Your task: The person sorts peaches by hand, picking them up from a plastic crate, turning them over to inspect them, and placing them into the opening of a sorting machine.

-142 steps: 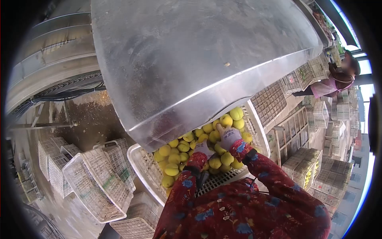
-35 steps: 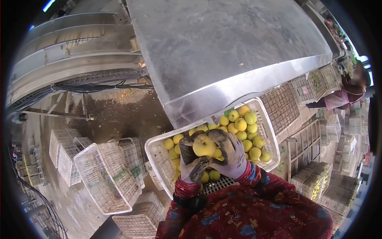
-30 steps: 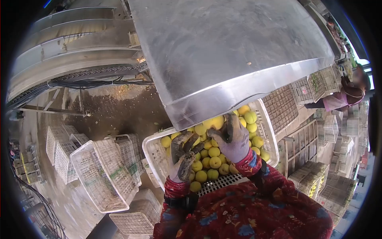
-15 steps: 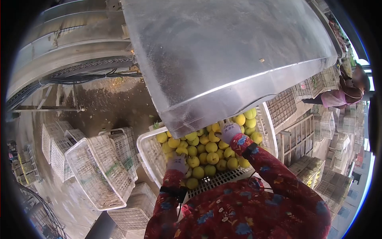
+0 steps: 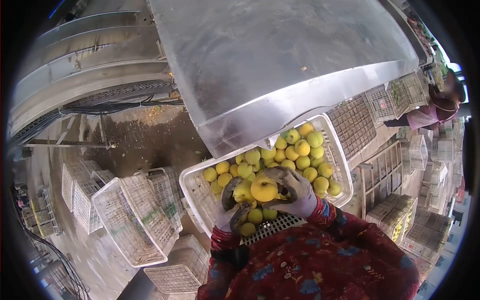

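My left hand [image 5: 229,206], in a pale glove with a dirt-darkened palm, has its fingers wrapped round a yellow peach [image 5: 243,191]. Close beside it, my right hand [image 5: 296,194], gloved the same way, grips a second peach [image 5: 264,189]. Both fruits are raised over the near part of a white plastic crate [image 5: 189,178]. Many more yellow-green peaches [image 5: 302,147] lie in that crate, and its slotted bottom [image 5: 276,226] shows at the near side. My hands cover some of the fruit underneath.
A large metal chute [image 5: 290,50] overhangs the crate's far edge. Several crates [image 5: 130,220] stand on the floor at the left, below a machine frame with cables [image 5: 95,111]. Stacked crates [image 5: 395,215] fill the right, where another person [image 5: 435,107] stands.
Both hands have come from the fruit pile nearer to me and closer together, each now holding up a peach. The view has shifted slightly.
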`<move>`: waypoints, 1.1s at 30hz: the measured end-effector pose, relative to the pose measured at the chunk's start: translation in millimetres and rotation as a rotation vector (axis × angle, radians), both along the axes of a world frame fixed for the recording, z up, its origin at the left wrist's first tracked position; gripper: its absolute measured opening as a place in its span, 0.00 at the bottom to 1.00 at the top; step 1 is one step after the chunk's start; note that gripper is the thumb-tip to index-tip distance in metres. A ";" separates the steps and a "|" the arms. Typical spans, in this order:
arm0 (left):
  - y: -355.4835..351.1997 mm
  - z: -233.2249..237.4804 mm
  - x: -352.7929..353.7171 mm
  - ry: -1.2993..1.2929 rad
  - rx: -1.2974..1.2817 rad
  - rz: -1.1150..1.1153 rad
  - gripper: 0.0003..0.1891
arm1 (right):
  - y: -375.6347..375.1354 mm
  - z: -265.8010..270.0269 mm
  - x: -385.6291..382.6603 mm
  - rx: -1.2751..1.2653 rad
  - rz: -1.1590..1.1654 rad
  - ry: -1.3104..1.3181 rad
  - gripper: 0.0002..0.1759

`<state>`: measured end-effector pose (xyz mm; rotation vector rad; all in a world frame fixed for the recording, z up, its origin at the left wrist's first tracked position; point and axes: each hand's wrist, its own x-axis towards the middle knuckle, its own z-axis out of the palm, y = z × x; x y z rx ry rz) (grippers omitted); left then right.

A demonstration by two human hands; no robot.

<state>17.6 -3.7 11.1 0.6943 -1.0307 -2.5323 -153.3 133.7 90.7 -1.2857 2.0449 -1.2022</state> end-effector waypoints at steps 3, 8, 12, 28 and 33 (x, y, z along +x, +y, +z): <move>2.4 18.0 -3.0 0.038 0.046 0.061 0.36 | 3.6 8.4 14.7 0.012 -0.160 -0.309 0.42; 0.7 32.3 -3.4 0.072 -0.001 0.088 0.36 | -11.6 15.7 5.9 -0.017 -0.138 -0.018 0.42; -1.5 33.9 0.7 0.049 0.053 0.068 0.41 | -9.8 15.0 -11.5 -0.035 -0.020 -0.247 0.46; -7.6 32.7 -16.4 0.073 0.103 0.173 0.30 | -72.0 -7.7 -47.8 0.110 -0.443 0.259 0.33; -6.9 37.4 -26.3 0.031 0.076 0.194 0.29 | -68.6 7.5 -60.4 -0.211 -0.388 0.447 0.31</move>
